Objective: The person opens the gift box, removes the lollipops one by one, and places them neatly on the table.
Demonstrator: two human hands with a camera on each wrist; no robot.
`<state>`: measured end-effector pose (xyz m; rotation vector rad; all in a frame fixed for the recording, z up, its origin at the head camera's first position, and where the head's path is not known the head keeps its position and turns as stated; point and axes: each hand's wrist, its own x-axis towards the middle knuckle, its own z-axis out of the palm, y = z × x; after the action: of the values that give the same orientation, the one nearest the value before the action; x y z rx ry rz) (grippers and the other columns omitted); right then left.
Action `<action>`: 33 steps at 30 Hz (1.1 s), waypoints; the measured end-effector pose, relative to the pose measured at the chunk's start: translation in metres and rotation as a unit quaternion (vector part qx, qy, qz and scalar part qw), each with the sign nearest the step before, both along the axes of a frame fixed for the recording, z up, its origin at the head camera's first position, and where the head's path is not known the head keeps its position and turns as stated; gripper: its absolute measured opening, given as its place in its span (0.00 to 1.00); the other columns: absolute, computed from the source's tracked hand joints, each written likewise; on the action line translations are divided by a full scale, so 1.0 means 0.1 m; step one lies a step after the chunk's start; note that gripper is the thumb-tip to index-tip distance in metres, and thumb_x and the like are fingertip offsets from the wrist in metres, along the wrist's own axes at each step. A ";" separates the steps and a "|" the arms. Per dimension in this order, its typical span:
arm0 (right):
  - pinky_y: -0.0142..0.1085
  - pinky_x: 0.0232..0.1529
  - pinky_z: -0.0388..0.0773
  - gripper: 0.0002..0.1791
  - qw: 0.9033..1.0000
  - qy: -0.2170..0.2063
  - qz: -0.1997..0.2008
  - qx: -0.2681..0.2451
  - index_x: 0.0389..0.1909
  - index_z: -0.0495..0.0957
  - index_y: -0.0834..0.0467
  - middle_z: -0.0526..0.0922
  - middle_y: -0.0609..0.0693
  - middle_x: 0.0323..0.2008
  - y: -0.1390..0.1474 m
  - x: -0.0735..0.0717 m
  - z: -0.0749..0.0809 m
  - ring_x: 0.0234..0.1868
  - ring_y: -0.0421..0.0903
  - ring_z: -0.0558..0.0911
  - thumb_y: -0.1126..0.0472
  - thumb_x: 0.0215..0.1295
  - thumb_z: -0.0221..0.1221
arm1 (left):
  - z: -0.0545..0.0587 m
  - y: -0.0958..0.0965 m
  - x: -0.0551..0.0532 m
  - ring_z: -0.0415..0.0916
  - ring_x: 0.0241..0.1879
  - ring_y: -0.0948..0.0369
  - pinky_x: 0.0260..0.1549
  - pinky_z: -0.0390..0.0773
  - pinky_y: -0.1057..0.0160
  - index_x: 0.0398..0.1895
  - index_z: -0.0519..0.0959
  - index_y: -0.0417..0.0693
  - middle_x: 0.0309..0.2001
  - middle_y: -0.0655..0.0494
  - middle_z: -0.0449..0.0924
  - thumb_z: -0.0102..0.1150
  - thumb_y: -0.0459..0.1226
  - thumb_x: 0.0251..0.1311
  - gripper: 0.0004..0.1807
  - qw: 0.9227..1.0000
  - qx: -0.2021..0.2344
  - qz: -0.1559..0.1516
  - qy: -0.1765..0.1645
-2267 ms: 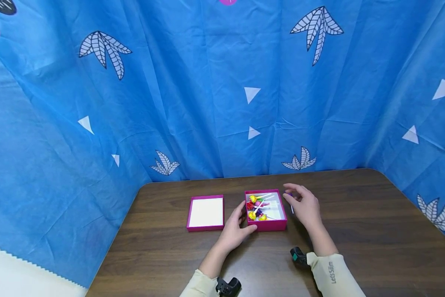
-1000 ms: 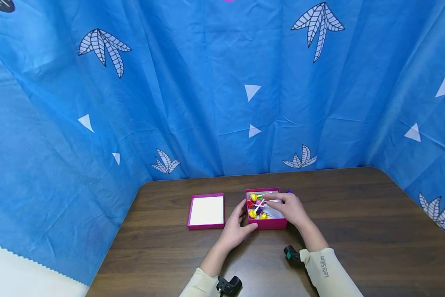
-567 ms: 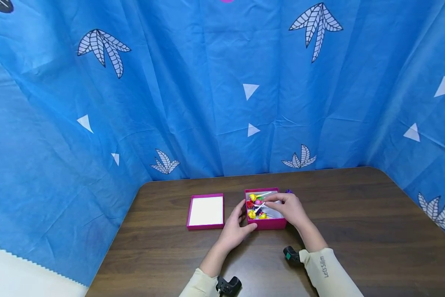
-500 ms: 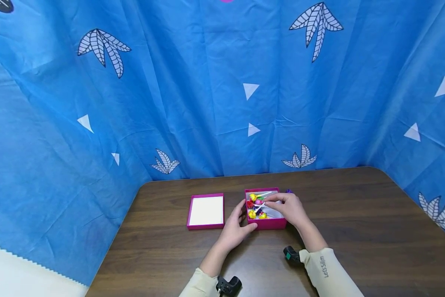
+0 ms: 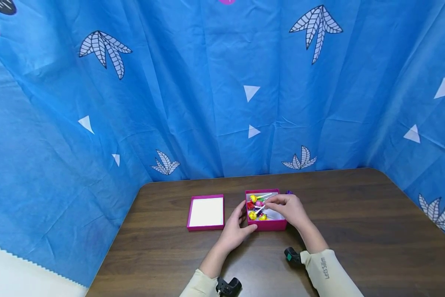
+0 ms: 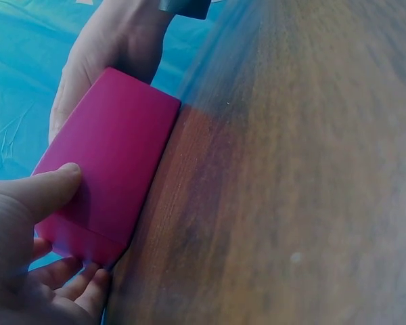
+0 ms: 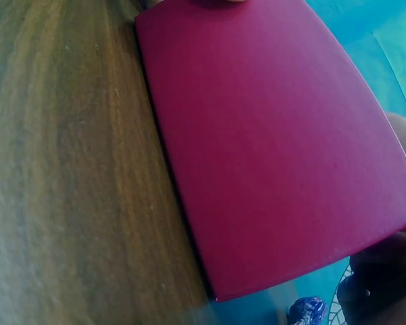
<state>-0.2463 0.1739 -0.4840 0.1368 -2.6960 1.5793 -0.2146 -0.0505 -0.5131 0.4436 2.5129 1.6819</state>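
Note:
A magenta box (image 5: pixel 268 225) with a white inside stands on the table, several lollipops lying in its left half. My left hand (image 5: pixel 233 234) grips the box by its near left corner. Its thumb (image 6: pixel 57 189) presses on the front wall while the fingers bend along the left side. Over the box's right wall reaches my right hand (image 5: pixel 290 208), pinching the white stick of a yellow lollipop (image 5: pixel 253 215) between thumb and fingertips. Red (image 5: pixel 250 205) and pink (image 5: pixel 259 203) lollipops lie beside it. The right wrist view mostly shows the box wall; the right fingertips are hidden there.
A magenta lid (image 5: pixel 206 227), white inside up, lies left of the box. A purple-wrapped lollipop (image 5: pixel 289 192) sits outside the box, beyond its right side, partly hidden by the right hand. A blue patterned curtain (image 5: pixel 207 103) hangs behind the brown wooden table (image 5: pixel 163 255).
My right hand has left the purple lollipop outside the box, moved left over the wall and taken the yellow lollipop's stick. The left hand keeps its grip on the box.

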 end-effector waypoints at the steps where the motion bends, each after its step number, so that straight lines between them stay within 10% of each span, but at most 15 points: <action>1: 0.32 0.42 0.78 0.12 1.000 0.002 0.000 -0.007 0.43 0.88 0.51 0.87 0.52 0.45 0.01 0.00 -0.01 0.47 0.49 0.78 0.51 0.63 0.67 | 0.00 0.00 0.00 0.65 0.72 0.46 0.68 0.70 0.47 0.79 0.54 0.53 0.75 0.45 0.62 0.68 0.43 0.62 0.45 1.000 0.001 0.000 -0.001; 21: 0.29 0.47 0.79 0.21 0.993 -0.006 -0.070 -0.089 0.49 0.85 0.54 0.89 0.50 0.43 0.13 0.02 0.05 0.50 0.46 0.79 0.44 0.64 0.65 | -0.01 -0.01 -0.01 0.64 0.72 0.46 0.69 0.70 0.47 0.79 0.54 0.53 0.76 0.45 0.60 0.67 0.42 0.62 0.45 1.000 0.005 -0.007 -0.001; 33: 0.26 0.53 0.75 0.25 0.968 0.028 -0.159 -0.192 0.52 0.82 0.57 0.89 0.35 0.35 0.32 0.02 0.17 0.48 0.39 0.85 0.43 0.63 0.65 | -0.01 -0.02 -0.02 0.63 0.73 0.46 0.69 0.69 0.45 0.80 0.51 0.57 0.77 0.48 0.57 0.66 0.42 0.63 0.46 1.000 0.013 -0.014 0.011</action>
<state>-0.2440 0.2063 -0.4669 -0.2388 -2.1754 1.9068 -0.2162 -0.0526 -0.5144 0.5014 2.4904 1.7102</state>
